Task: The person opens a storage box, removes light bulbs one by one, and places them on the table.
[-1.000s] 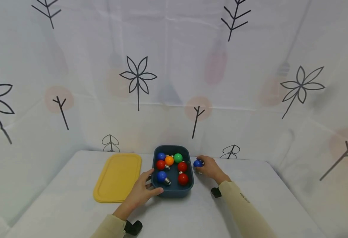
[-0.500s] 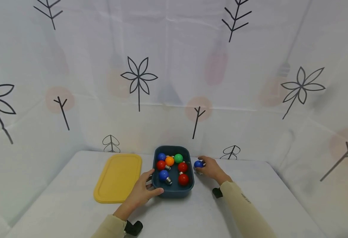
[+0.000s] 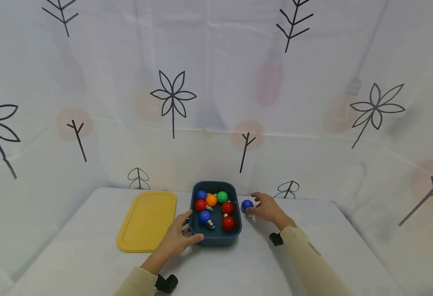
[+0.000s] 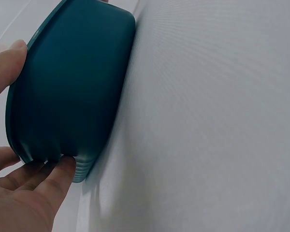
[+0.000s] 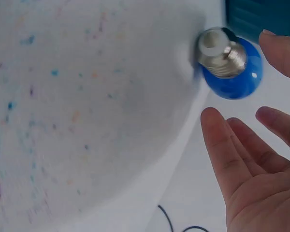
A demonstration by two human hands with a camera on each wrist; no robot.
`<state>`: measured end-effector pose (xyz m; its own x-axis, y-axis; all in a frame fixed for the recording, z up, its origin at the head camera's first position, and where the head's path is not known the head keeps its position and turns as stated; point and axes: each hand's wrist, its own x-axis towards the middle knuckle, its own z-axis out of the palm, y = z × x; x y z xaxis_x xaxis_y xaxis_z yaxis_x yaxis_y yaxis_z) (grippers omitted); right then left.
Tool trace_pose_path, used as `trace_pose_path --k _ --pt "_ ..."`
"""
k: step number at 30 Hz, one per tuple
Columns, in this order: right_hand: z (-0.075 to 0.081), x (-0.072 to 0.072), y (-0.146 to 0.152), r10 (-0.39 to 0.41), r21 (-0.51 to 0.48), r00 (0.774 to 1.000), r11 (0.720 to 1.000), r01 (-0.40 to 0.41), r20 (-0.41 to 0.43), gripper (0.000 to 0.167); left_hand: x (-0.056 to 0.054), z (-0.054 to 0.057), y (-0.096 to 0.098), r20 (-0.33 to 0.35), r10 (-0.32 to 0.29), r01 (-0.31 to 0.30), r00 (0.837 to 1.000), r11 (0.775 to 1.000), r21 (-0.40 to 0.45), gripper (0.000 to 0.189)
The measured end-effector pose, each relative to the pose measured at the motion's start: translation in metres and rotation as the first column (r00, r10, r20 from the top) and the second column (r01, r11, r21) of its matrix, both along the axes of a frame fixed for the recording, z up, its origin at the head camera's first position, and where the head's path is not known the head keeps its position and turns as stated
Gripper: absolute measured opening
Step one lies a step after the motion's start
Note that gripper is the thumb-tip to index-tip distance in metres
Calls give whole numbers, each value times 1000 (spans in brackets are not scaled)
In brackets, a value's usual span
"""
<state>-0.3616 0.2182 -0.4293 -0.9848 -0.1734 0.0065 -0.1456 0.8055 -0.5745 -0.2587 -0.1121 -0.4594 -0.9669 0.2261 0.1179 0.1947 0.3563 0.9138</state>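
Observation:
My left hand [image 3: 176, 239] holds the near left corner of a dark teal plastic box [image 3: 216, 241]. In the left wrist view, its thumb is at the rim and its fingers [image 4: 60, 179] bend against the outer wall. Round coloured light bulbs lie inside, among them a green bulb [image 3: 222, 197], an orange bulb [image 3: 211, 200] and a blue bulb [image 3: 204, 217]. Just right of the box, another blue bulb [image 3: 247, 204] rests on the table. My right hand [image 3: 272, 210] is beside it, fingers spread and apart from the bulb [image 5: 237, 82], whose metal base shows in the right wrist view.
A yellow tray or lid [image 3: 146, 222] with rounded corners lies left of the box. White cloth covers the table [image 3: 224, 271]. A patterned white curtain [image 3: 216, 156] hangs behind the table's back edge.
My right hand has let go of the blue bulb and drawn back to the right. The front blue bulb in the box has rolled slightly. The left hand stays put.

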Motion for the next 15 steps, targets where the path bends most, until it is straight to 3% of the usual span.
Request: trace_pose_path --k 8,15 --pt "13 10 0 18 7 998 1000 -17 -56 60 -1 0 0 -3 -1 1 1000 1000 -2 88" --pt "25 22 -6 65 5 985 998 -65 -159 56 -1 0 0 -1 -5 5 1000 1000 10 89"
